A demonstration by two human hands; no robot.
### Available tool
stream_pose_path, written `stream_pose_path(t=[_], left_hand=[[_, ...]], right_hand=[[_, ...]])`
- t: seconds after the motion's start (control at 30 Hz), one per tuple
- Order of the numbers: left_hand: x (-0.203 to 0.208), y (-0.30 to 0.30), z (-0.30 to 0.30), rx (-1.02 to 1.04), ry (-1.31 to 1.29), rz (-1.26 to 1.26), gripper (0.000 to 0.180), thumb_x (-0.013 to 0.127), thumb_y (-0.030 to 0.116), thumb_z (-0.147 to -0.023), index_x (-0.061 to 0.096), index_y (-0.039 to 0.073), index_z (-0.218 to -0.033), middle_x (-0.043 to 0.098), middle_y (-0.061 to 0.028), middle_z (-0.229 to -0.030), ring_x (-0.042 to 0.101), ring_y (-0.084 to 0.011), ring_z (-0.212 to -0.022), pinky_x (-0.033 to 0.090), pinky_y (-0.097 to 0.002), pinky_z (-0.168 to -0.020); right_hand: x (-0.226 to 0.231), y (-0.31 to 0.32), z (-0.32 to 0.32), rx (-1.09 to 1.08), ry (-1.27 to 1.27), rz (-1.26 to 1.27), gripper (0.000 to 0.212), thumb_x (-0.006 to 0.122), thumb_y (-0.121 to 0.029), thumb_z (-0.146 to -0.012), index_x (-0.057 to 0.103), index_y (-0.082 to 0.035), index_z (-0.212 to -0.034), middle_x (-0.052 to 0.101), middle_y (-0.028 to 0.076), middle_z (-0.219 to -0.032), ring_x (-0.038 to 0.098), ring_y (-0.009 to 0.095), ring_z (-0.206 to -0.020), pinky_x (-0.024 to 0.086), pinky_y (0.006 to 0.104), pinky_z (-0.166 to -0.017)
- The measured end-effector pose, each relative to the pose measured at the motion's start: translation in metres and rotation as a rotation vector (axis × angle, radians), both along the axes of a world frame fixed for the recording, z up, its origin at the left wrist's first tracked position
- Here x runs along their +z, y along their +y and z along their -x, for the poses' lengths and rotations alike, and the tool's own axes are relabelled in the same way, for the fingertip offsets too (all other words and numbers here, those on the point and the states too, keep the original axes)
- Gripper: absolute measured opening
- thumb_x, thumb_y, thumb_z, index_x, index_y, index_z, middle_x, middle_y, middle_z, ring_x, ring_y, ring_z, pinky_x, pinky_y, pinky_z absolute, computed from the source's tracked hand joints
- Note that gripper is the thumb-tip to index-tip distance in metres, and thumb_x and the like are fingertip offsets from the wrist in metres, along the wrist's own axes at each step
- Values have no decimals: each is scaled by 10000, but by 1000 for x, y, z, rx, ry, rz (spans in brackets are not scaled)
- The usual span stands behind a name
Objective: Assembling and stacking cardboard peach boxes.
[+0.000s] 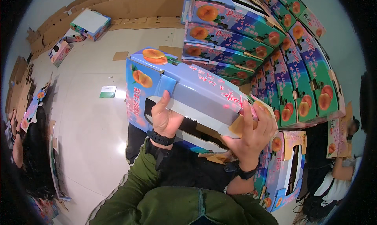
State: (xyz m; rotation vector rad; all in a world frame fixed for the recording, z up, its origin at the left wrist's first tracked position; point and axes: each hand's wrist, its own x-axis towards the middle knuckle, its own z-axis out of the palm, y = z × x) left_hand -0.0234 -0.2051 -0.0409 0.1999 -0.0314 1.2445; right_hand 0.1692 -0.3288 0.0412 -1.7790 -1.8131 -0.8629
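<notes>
A printed cardboard fruit box in blue, lilac and pink, with peach pictures, lies tilted across my lap. An opening with white edges runs along its near side, and its inside looks dark. My left hand grips the left end of this opening. Its thumb stands up against a blue tab, and the other fingers are partly hidden inside. At the right end, my right hand bends over the brown and printed end flaps, its fingers laid on the cardboard. The right thumb reaches toward the opening.
Stacked fruit boxes rise ahead and to the right; another box stands by my right side. More boxes lie at the far left. A green-and-white card is on the tiled floor. People sit at both sides.
</notes>
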Motion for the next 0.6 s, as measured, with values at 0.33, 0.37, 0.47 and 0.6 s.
stream_pose_path(t=[0.33, 0.37, 0.47, 0.6], left_hand=[[2, 0, -1, -85, -82, -22, 503, 580, 260, -976, 433, 38, -1403, 523, -117, -1382, 457, -299, -1306, 313, -480, -1132], [9, -4, -4, -106, -75, -13, 503, 580, 260, -976, 433, 38, -1403, 523, -117, -1382, 457, -299, -1306, 313, -480, -1132], [9, -32, -16, -209, -71, 19, 474, 423, 349, -1043, 417, 26, -1390, 525, -118, -1372, 460, -266, -1305, 336, -427, -1125], [26, -86, -30, -15, 1171, -816, 404, 696, 277, -874, 575, 0, -1143, 581, -156, -1244, 490, -330, -1253, 424, -463, -1004]], right_hand=[[4, 1, -4, 2, 30, 46, 951, 834, -346, -443, 563, -159, -1335, 540, 98, -1215, 521, 328, -1130, 376, 479, -942], [6, 5, -7, -19, 38, 53, 951, 834, -346, -443, 563, -159, -1335, 540, 98, -1215, 521, 328, -1130, 376, 479, -942], [9, 17, -15, 2, 68, 56, 933, 813, -366, -456, 565, -156, -1331, 555, 91, -1194, 533, 313, -1103, 379, 466, -927], [4, 30, -32, 46, 120, 64, 923, 774, -419, -487, 554, -158, -1344, 561, 76, -1176, 538, 290, -1067, 376, 457, -916]])
